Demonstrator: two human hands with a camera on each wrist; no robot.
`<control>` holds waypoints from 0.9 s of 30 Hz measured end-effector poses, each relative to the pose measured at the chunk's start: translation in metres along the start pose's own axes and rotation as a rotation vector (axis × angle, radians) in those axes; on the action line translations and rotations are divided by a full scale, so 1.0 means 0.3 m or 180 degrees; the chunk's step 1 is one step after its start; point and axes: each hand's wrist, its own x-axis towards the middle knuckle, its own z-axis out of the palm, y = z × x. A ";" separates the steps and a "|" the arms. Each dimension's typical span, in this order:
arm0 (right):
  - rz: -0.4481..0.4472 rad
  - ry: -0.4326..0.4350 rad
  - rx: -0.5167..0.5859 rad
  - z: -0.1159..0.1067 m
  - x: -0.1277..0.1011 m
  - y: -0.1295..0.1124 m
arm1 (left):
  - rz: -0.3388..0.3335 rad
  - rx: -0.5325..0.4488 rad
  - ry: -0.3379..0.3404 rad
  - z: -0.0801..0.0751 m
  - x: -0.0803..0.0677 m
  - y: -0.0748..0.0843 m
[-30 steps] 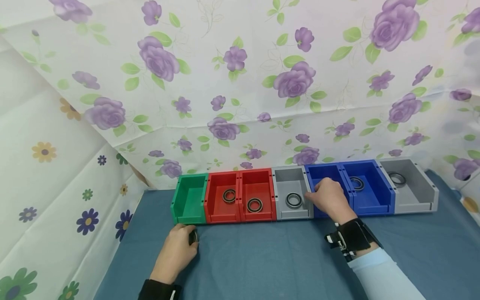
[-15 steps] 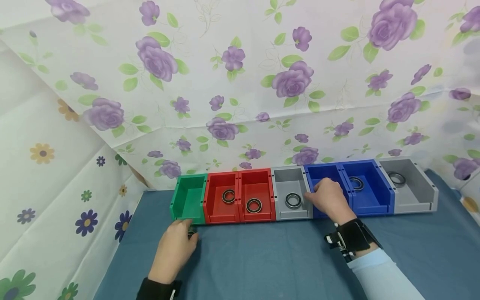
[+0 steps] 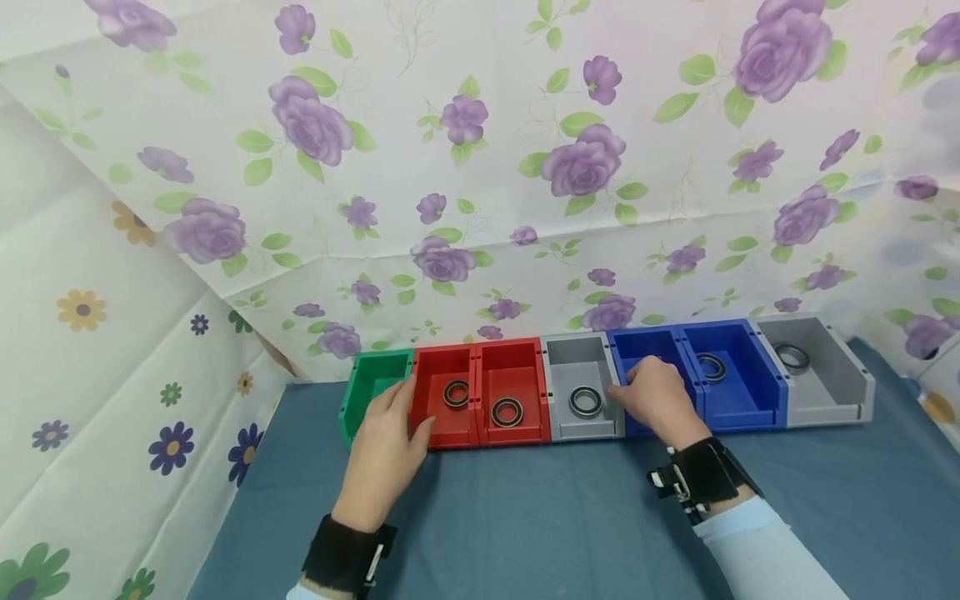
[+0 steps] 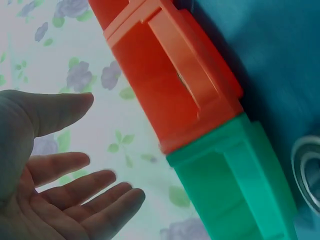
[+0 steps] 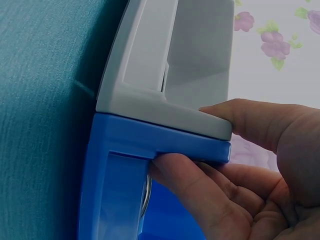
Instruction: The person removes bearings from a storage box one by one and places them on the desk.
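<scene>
My left hand (image 3: 384,454) is raised in front of the green bin (image 3: 363,375), its fingers spread and holding nothing. In the left wrist view, a bearing (image 4: 298,167) lies on the blue cloth before that bin; the hand hides it in the head view. My right hand (image 3: 663,404) pinches the adjoining side walls of the middle grey bin (image 3: 577,358) and the left blue bin (image 3: 637,337). Its thumb is on the grey side and its fingers reach inside the blue one, where a bearing's edge (image 5: 146,197) shows in the right wrist view.
Two red bins (image 3: 513,358) hold a bearing each, as does the middle grey bin, with its bearing (image 3: 573,402) near the front. To the right, the second blue bin (image 3: 750,392) and end grey bin (image 3: 832,375) also contain bearings. Floral sheeting (image 3: 480,317) rises behind the row.
My left hand has let go of the bearing in front of the green bin, then lifted forward and right with its fingers opening. The right hand keeps its hold on the bin walls.
</scene>
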 end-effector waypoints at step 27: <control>-0.0049 0.0039 -0.0009 0.003 -0.003 0.001 | -0.0009 -0.0114 -0.0686 0.183 0.136 0.031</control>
